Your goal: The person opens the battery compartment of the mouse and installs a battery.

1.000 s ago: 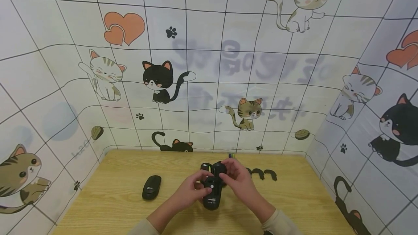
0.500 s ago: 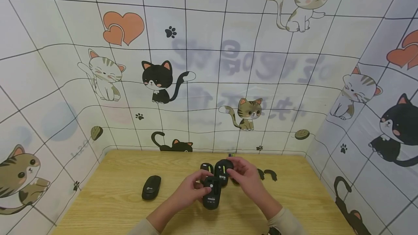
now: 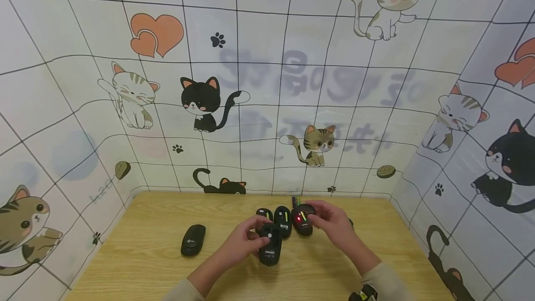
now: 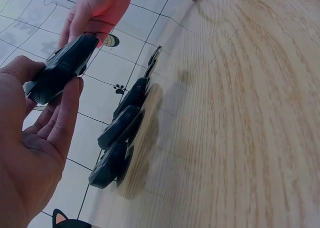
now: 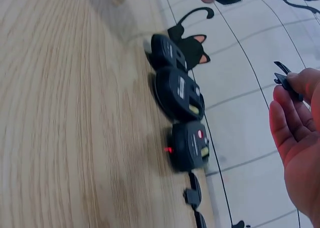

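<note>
My left hand holds a black computer mouse with its underside up, thumb on one side and fingers on the other. My right hand pinches a small curved black cover between thumb and fingers, raised off the table in the right wrist view. From the head, the hand overlaps the right end of a row of three upturned mice. The left mouse, middle mouse and right mouse each show a battery in an uncovered slot. A red light glows on the right one.
Another black mouse lies right side up at the left of the wooden table. A small pack of colourful batteries sits by the back edge. More curved black pieces lie beyond the row, largely hidden by the right hand from above.
My right hand has moved right with the black cover, from over the middle mouse to the right mouse, uncovering the row to view. The left hand has stayed almost still with its mouse.
</note>
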Tool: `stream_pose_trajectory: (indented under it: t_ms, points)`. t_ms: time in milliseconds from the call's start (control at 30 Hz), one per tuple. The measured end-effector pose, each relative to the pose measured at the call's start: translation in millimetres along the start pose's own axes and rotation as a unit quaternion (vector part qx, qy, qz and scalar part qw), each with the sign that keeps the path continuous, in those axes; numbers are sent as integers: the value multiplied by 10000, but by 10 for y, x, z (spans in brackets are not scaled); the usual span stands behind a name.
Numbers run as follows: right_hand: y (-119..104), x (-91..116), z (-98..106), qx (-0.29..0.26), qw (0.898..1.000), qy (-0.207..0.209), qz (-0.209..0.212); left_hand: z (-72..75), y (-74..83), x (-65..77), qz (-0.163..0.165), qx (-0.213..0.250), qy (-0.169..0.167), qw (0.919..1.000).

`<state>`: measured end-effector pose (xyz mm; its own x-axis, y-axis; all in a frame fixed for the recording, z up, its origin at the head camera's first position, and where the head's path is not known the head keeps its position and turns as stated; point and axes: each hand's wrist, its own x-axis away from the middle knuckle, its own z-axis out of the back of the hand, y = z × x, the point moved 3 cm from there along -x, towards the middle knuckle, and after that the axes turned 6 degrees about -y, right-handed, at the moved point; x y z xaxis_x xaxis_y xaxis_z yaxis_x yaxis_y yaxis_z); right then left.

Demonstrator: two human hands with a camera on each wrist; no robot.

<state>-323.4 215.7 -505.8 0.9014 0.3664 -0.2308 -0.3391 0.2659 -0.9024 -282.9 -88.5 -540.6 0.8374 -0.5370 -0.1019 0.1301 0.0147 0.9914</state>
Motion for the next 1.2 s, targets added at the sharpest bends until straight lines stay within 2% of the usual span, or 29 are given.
stream_pose_trajectory:
  t_ms: [167,533,933,1200]
  points:
    - [104,23,176,250,9996,90,-25,0,11,-5,22,-39,13,10000]
    - [331,110,544,648,9963,233,-520,2,27,-9,2,1,-6,10000]
    - [583,213,966,1330,9865,581,-759,-12,50,-29,37,-129,10,9999]
    - [774,283,1210,1394,9840,570,-947,-28,55,-42,34,-112,3,9999]
